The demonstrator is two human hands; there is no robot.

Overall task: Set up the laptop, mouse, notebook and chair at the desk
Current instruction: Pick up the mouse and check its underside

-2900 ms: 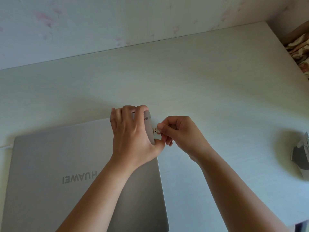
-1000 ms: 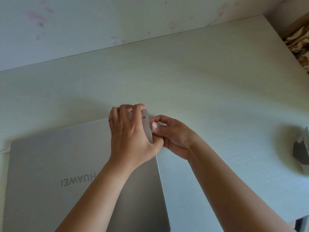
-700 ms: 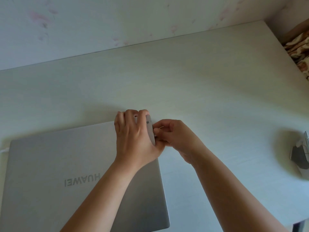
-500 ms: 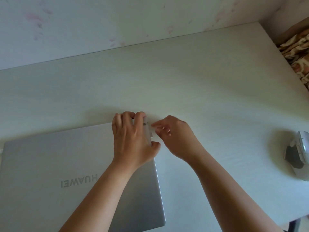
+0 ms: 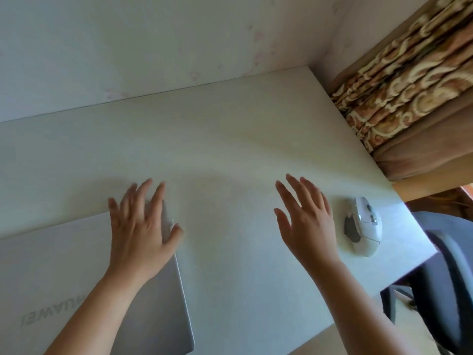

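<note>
A closed silver laptop (image 5: 64, 272) lies flat on the pale desk (image 5: 217, 139) at the lower left. My left hand (image 5: 139, 226) hovers over or rests on its far right corner, fingers spread, holding nothing. My right hand (image 5: 304, 221) is open above the bare desk, fingers apart, just left of a white and grey mouse (image 5: 363, 225) near the desk's right edge. A dark office chair (image 5: 445, 285) stands beyond the desk's right corner. No notebook is in view.
A pale wall runs along the desk's far edge. A patterned brown curtain (image 5: 409, 80) hangs at the upper right, close to the desk's right side. A light surface edge shows at the bottom right.
Both hands left the laptop's right corner and opened. My right hand moved right toward the mouse. The laptop's raised edge now lies flat. The view swung right, showing the chair and curtain.
</note>
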